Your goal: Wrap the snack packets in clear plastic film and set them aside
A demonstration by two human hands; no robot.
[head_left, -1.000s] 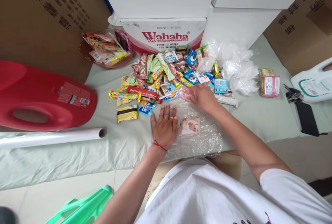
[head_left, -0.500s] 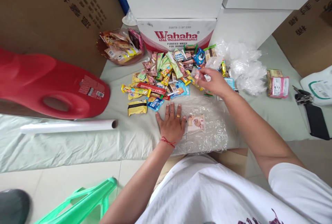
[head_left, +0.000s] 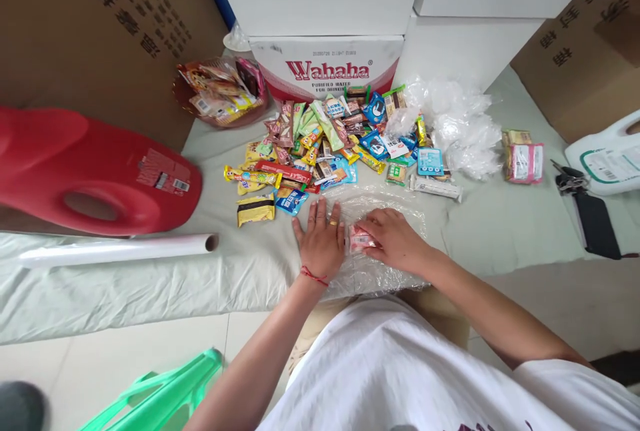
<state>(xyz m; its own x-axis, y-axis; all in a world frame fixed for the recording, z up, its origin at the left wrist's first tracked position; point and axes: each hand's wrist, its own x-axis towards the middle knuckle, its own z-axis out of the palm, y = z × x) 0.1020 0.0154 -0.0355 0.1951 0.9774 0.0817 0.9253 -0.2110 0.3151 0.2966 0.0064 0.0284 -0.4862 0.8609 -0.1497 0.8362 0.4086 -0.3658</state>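
Observation:
Flat on the left edge of a sheet of clear plastic wrap (head_left: 395,274) lies my left hand (head_left: 320,236), fingers spread and holding nothing. My right hand (head_left: 395,239) grips a small pink-and-white snack packet (head_left: 360,238) low over the middle of the wrap, its fingers closed on the packet's right side. The beige packet seen there before is hidden beneath it or my hand. Just beyond the wrap is a heap of wrapped snacks (head_left: 330,128). A yellow packet with a dark band (head_left: 256,210) and a blue packet (head_left: 291,200) lie nearest my left fingertips.
A red jug (head_left: 105,178) and a white roll (head_left: 120,249) lie to the left. Behind the heap stand a snack basket (head_left: 220,94) and a Wahaha carton (head_left: 327,68). Crumpled clear plastic (head_left: 465,128), bundled packets (head_left: 523,158), keys (head_left: 569,179) and a white bottle (head_left: 605,154) are rightward.
My right hand has come from the snack heap down to the plastic wrap, bringing the pink-and-white packet. My left hand stays flat on the wrap. The view has shifted slightly.

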